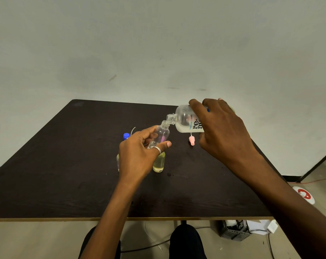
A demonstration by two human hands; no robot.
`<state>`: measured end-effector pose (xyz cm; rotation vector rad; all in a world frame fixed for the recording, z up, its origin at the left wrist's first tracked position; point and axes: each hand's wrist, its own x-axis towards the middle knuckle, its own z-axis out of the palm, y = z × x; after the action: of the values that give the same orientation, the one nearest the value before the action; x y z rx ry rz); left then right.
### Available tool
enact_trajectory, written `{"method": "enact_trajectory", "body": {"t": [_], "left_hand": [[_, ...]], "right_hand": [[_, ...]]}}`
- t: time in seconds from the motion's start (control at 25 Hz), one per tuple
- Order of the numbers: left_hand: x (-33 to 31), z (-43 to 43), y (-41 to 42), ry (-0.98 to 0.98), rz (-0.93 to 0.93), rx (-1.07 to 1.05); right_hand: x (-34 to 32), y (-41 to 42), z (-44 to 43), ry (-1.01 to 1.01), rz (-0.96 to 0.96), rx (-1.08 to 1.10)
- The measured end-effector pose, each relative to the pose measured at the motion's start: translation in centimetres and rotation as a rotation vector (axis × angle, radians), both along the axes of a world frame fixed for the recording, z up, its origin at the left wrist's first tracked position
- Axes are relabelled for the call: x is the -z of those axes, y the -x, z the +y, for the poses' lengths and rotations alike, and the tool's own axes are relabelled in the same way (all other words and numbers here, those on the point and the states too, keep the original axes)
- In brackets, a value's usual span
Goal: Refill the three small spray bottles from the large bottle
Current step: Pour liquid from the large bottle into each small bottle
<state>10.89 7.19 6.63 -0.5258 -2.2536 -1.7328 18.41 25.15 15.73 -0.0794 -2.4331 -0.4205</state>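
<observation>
My left hand [139, 154] grips a small clear bottle [161, 134], uncapped and tilted with its neck up to the right. My right hand [220, 128] holds the large clear bottle [186, 119] on its side, with its open mouth touching the small bottle's neck. Pale liquid lies along the large bottle's lower side. A second small bottle [159, 162] with yellowish liquid stands on the dark table [65, 174] just under my left hand. A third small bottle [118, 161] shows only as a sliver behind my left wrist.
A blue spray cap [126, 136] with its white tube lies behind my left hand. A pink spray cap [191, 140] lies under the large bottle. My knees show below the table's front edge, and a grey crate [233, 230] sits on the floor at the right.
</observation>
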Motion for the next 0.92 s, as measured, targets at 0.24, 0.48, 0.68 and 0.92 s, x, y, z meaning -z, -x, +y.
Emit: {"method": "enact_trajectory", "body": {"t": [0.24, 0.48, 0.68, 0.92], "left_hand": [[-0.05, -0.05, -0.09, -0.018, -0.001, 0.007], [0.0, 0.0, -0.1, -0.02, -0.003, 0.007], [0.05, 0.05, -0.02, -0.021, -0.006, 0.005], [-0.06, -0.05, -0.12, -0.031, -0.016, 0.012]], "right_hand": [[-0.03, 0.05, 0.04, 0.0, 0.007, -0.006], [-0.02, 0.0, 0.02, 0.024, -0.001, -0.011], [-0.19, -0.11, -0.13, 0.023, -0.003, -0.01], [-0.27, -0.05, -0.21, 0.026, -0.008, -0.009]]}}
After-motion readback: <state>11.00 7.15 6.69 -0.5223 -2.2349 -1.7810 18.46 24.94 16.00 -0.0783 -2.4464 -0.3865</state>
